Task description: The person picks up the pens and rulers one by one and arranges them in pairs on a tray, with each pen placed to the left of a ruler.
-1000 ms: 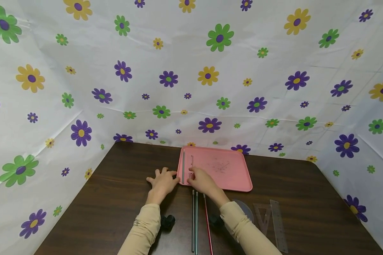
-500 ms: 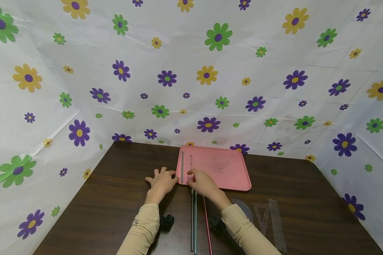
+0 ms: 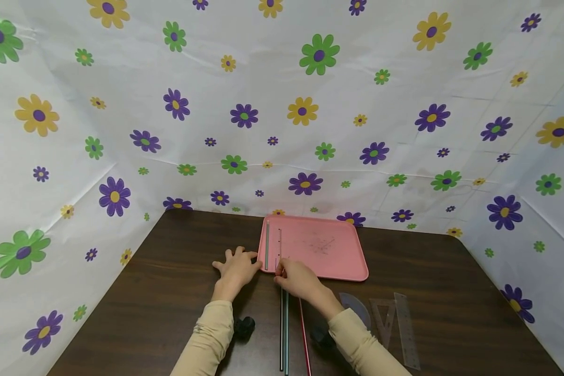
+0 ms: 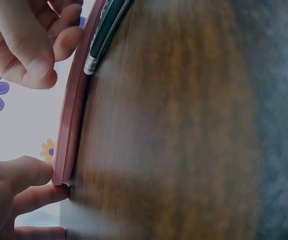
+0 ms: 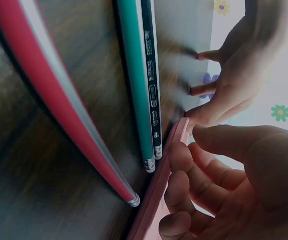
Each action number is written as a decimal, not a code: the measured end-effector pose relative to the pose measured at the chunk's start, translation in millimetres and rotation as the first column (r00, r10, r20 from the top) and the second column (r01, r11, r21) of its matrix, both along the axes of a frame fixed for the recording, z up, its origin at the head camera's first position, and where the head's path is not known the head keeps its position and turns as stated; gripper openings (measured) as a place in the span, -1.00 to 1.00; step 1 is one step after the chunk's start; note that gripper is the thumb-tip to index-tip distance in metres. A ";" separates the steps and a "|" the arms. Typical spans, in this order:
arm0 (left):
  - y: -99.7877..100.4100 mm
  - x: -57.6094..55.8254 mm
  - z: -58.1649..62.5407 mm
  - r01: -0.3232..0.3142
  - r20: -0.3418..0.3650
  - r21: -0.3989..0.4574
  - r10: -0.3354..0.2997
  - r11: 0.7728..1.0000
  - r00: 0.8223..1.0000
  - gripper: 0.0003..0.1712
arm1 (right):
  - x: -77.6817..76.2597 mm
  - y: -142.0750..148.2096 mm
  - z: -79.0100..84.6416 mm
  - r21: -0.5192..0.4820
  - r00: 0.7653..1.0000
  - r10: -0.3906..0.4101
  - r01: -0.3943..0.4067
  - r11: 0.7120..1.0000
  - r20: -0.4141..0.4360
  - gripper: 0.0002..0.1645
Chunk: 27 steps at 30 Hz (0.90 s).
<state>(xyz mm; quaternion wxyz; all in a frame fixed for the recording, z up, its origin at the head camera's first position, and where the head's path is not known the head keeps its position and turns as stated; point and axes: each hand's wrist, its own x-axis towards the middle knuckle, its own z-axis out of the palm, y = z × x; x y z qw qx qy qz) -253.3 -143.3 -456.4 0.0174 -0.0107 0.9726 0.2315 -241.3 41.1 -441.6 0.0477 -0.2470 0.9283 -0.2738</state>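
My left hand (image 3: 236,269) rests on the table with spread fingers, its thumb at the front left corner of the pink tray (image 3: 338,256). Over the tray's front rim hovers my right hand (image 3: 298,279), loosely curled, with no object visible between thumb and fingers in the right wrist view. A green pencil (image 3: 267,245) lies along the tray's left side. Beside it is a thin, pale strip (image 3: 279,240) with dark dots, its near end close to my right fingertips. In front of the tray lie a black pencil (image 5: 154,95), a green pencil (image 5: 136,90) and a red pencil (image 5: 68,110).
Right of my right forearm lie a clear protractor (image 3: 355,308), a set square (image 3: 379,318) and a clear ruler (image 3: 406,331). Small black objects (image 3: 244,327) sit beside the forearms. A flower-patterned sheet (image 3: 263,104) hangs behind the dark wooden table (image 3: 178,292).
My right hand has come away from the dotted strip, moving back toward the tray's front rim. The left hand has stayed at the corner.
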 end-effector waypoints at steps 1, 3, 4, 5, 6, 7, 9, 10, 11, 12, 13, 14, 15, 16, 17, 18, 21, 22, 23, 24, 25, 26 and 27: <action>-0.1 0.0 0.0 0.000 0.000 0.001 0.000 1.000 1.000 -0.50 | 1.5 -0.2 0.2 0.003 1.000 0.003 -0.003 1.000 -0.002 -0.88; -0.1 0.0 -0.2 0.001 -0.001 0.002 -0.001 1.000 1.000 -0.51 | 4.1 -0.6 0.5 0.005 1.000 0.008 -0.008 1.000 0.000 -0.88; -0.1 0.0 -0.2 0.001 -0.002 0.002 -0.001 1.000 1.000 -0.51 | 5.6 -0.9 1.1 0.006 1.000 0.012 -0.012 1.000 0.001 -0.89; -0.1 0.0 -0.2 0.000 -0.003 0.002 0.000 1.000 1.000 -0.51 | 6.7 -1.1 1.2 0.010 1.000 0.015 -0.015 1.000 -0.001 -0.88; -0.1 0.1 -0.2 0.000 -0.003 0.002 0.000 1.000 1.000 -0.51 | 7.9 -1.4 1.5 0.012 1.000 0.018 -0.018 1.000 -0.001 -0.88; -0.1 0.1 -0.1 0.001 -0.003 0.002 -0.001 1.000 1.000 -0.51 | 9.1 -1.5 1.7 0.015 1.000 0.021 -0.021 1.000 0.001 -0.88; 0.0 0.3 0.1 0.003 -0.001 0.000 -0.003 1.000 1.000 -0.51 | 11.2 -1.8 2.1 0.024 1.000 0.023 -0.023 0.999 0.008 -0.87; 0.0 0.4 0.2 0.004 0.000 0.000 -0.004 1.000 1.000 -0.51 | 12.3 -1.9 2.4 0.030 1.000 0.023 -0.023 0.999 0.010 -0.86; -0.2 0.4 0.5 0.005 0.002 0.000 -0.005 1.000 1.000 -0.51 | 13.2 -2.2 2.4 0.036 1.000 0.023 -0.023 0.999 0.014 -0.85; -0.3 0.5 0.8 0.005 0.003 0.001 -0.005 1.000 1.000 -0.51 | 14.2 -2.5 2.9 0.041 1.000 0.023 -0.024 0.999 0.016 -0.85; -0.3 0.6 1.0 0.007 0.004 0.002 -0.007 1.000 1.000 -0.51 | 15.3 -2.7 3.2 0.044 1.000 0.023 -0.024 0.999 0.020 -0.84; -0.3 0.7 1.1 0.007 0.005 0.003 -0.007 1.000 1.000 -0.51 | 16.3 -3.0 3.2 0.050 0.999 0.019 -0.020 0.999 0.026 -0.84; -0.2 0.8 1.3 0.008 0.005 0.004 -0.008 1.000 1.000 -0.51 | 17.6 -3.1 3.2 0.055 0.999 0.019 -0.020 0.998 0.027 -0.84; -0.2 0.9 1.5 0.008 0.006 0.005 -0.008 1.000 1.000 -0.51 | 18.8 -3.2 3.3 0.059 0.999 0.017 -0.019 0.998 0.030 -0.83; -0.1 1.0 1.6 0.008 0.006 0.005 -0.008 1.000 1.000 -0.51 | 20.1 -3.2 3.4 0.063 0.999 0.017 -0.019 0.998 0.031 -0.83; -0.1 1.1 1.7 0.009 0.006 0.005 -0.009 1.000 1.000 -0.51 | 21.6 -3.1 3.8 0.068 0.999 0.017 -0.019 0.998 0.033 -0.83; 0.0 1.1 1.7 0.010 0.003 0.003 -0.010 1.000 1.000 -0.50 | 25.8 -2.2 4.4 0.076 0.999 0.022 -0.025 0.997 0.039 -0.82; 0.0 1.2 1.7 0.010 0.001 0.003 -0.010 1.000 1.000 -0.50 | 27.1 -1.9 4.8 0.075 0.999 0.025 -0.028 0.997 0.042 -0.82; 0.0 1.1 1.6 0.009 -0.001 0.003 -0.009 1.000 1.000 -0.51 | 28.3 -1.5 4.9 0.076 0.999 0.029 -0.032 0.997 0.042 -0.82; -0.1 1.1 1.6 0.009 -0.002 0.003 -0.009 1.000 1.000 -0.51 | 29.3 -1.2 5.0 0.077 0.999 0.031 -0.034 0.996 0.044 -0.82; -0.1 1.1 1.6 0.009 -0.002 0.004 -0.009 1.000 1.000 -0.51 | 30.3 -1.0 5.1 0.078 0.999 0.034 -0.037 0.996 0.043 -0.83; -0.3 1.1 1.5 0.009 -0.002 0.005 -0.009 1.000 1.000 -0.50 | 31.2 -0.9 5.0 0.081 0.999 0.035 -0.038 0.996 0.041 -0.82; -0.5 1.2 1.4 0.009 -0.002 0.005 -0.009 1.000 1.000 -0.50 | 32.0 -1.0 4.9 0.081 0.998 0.036 -0.040 0.996 0.041 -0.82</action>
